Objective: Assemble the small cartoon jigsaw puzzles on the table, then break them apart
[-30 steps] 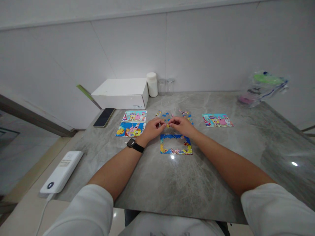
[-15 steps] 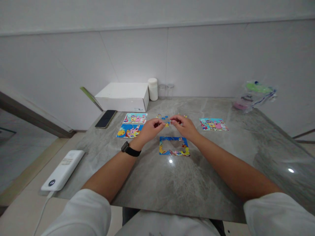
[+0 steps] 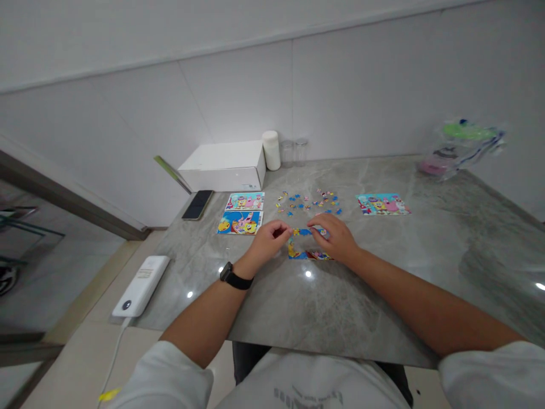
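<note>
My left hand (image 3: 271, 239) is closed in a pinch at the upper left corner of a jigsaw frame (image 3: 298, 255). A small yellow jigsaw piece (image 3: 296, 232) shows at its fingertips. My right hand (image 3: 335, 237) hovers over the frame's right side and covers part of it. Its thumb and index finger are brought together; whatever lies between them is too small to make out. The frame has a blue and yellow cartoon border around a bare middle. Beyond both hands, several loose jigsaw pieces (image 3: 306, 199) are scattered on the grey table (image 3: 323, 312).
Two cartoon picture cards (image 3: 240, 222) lie at left, another card (image 3: 383, 204) at right. A phone (image 3: 198, 205), white box (image 3: 223, 165), white bottle (image 3: 271, 150) and two clear jars (image 3: 294, 153) stand farther back. A power bank (image 3: 141, 286) sits on the left edge, a plastic bag (image 3: 462, 147) back right.
Both hands have come back from the loose pieces to the top edge of the jigsaw frame. The scattered pieces now show uncovered. The camera view has tilted and shifted a little.
</note>
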Action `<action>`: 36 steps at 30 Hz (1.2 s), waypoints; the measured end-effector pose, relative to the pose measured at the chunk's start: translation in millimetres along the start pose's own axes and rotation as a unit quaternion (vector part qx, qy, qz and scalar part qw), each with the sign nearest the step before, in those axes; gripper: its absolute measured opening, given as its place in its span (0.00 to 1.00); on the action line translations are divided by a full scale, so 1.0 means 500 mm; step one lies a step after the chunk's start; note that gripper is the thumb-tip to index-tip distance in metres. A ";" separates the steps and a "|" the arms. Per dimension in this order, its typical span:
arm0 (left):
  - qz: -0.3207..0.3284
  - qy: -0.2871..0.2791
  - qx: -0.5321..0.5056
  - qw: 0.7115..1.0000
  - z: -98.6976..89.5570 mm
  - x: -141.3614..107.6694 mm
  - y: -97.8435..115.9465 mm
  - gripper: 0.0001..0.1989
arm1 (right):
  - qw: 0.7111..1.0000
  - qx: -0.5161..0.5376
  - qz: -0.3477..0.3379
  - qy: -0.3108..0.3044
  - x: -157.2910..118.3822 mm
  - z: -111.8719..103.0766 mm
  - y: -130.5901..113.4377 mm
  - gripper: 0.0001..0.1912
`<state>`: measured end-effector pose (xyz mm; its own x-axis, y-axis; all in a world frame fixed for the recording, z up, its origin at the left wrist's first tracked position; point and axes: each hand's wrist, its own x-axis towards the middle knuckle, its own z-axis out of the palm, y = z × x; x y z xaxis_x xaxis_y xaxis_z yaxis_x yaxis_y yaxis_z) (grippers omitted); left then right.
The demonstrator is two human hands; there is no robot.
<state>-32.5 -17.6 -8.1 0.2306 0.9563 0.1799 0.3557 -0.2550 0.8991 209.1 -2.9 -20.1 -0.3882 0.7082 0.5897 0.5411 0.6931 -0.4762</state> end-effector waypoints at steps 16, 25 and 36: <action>0.061 -0.039 0.092 0.993 0.019 -0.009 -0.004 0.12 | 0.995 0.064 -0.002 -0.074 0.002 0.010 -0.019 0.08; 0.115 -0.010 0.272 0.955 -0.033 -0.002 0.000 0.10 | 0.985 0.056 0.038 -0.158 0.005 0.024 -0.012 0.07; 0.167 -0.024 0.315 0.934 -0.060 -0.026 0.022 0.21 | 0.977 0.031 0.037 -0.206 0.011 0.042 -0.017 0.06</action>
<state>-58.8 -28.6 11.3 0.4596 0.8043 0.3766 0.7149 -0.5866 0.3805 186.5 -2.0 -26.4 -0.6238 0.7418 0.2464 0.5372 0.6358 -0.5542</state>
